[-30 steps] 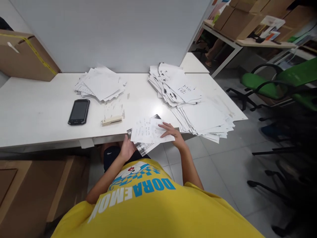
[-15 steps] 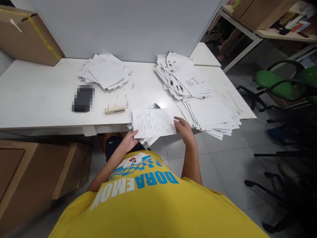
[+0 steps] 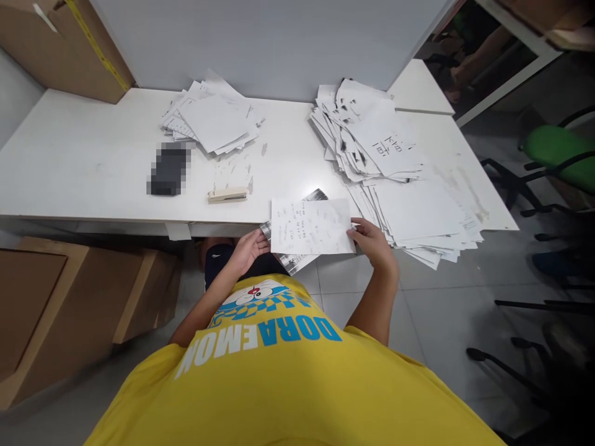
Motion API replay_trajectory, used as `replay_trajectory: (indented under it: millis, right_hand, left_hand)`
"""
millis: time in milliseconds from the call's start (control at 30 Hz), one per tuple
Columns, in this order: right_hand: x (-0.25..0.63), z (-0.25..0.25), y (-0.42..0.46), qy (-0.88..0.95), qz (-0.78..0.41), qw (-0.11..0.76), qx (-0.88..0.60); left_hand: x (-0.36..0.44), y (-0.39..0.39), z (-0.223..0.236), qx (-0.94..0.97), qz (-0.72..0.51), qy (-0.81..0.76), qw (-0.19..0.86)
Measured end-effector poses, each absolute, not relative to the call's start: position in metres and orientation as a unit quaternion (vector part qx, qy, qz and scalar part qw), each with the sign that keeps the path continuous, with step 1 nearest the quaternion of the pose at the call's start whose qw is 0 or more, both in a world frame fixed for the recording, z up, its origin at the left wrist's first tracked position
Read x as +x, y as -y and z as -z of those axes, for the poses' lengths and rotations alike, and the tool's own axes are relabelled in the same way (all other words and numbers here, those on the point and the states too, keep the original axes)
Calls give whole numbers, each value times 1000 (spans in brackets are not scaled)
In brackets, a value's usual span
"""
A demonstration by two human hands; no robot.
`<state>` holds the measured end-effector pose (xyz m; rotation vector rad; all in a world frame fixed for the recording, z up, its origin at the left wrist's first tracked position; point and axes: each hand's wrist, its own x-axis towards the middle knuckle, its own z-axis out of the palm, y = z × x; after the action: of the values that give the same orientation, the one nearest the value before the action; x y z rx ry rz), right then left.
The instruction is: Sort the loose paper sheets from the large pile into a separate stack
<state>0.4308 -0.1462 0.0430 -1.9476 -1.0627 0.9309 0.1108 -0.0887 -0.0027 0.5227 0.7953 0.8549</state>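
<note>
A white sheet of paper (image 3: 312, 228) with small handwriting lies at the table's front edge. My right hand (image 3: 375, 245) pinches its right edge between thumb and fingers. Under it, turned at an angle, a dark-printed sheet (image 3: 297, 262) sticks out at the top, left and bottom. My left hand (image 3: 250, 250) is at the left side of these sheets, palm turned up and fingers stretched out, its tips close to the printed sheet's left corner. Whether those tips touch the sheet is hard to see. A beige stapler (image 3: 227, 195) rests on the table to the left.
A large fanned pile of papers (image 3: 418, 210) covers the table's right side, its lower sheets overhanging the front edge. Another paper stack (image 3: 216, 121) sits at the back, near a pixelated dark object (image 3: 170, 170). Cardboard boxes (image 3: 88, 297) stand lower left; a green chair (image 3: 560, 148) is at right.
My left thumb has come off the handwritten sheet and that hand has opened. My right hand has gripped the sheet's right edge more fully. The whole view has shifted.
</note>
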Motion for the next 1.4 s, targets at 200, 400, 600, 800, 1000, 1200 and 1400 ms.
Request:
replay_trajectory:
  millis: [200, 400, 600, 800, 1000, 1200, 1400]
  right_hand:
    - [428, -41, 146, 411, -349, 356, -763]
    - [432, -39, 146, 415, -275, 346, -795]
    - [413, -36, 126, 446, -283, 341, -778]
    - [386, -45, 110, 459, -281, 314, -782]
    - [378, -44, 113, 442, -284, 312, -792]
    - [366, -39, 108, 468, -273, 342, -768]
    - [369, -43, 94, 524, -239, 373, -727]
  left_hand:
    - [114, 89, 6, 269, -429, -420, 753]
    - [108, 84, 7, 231, -463, -446, 730]
    - [111, 83, 4, 173, -532, -449, 697]
    - [104, 87, -4, 138, -500, -422, 744]
    - [101, 93, -8, 152, -485, -409, 758]
    - [105, 95, -11, 237, -512, -421, 711]
    - [105, 79, -5, 346, -517, -449, 641]
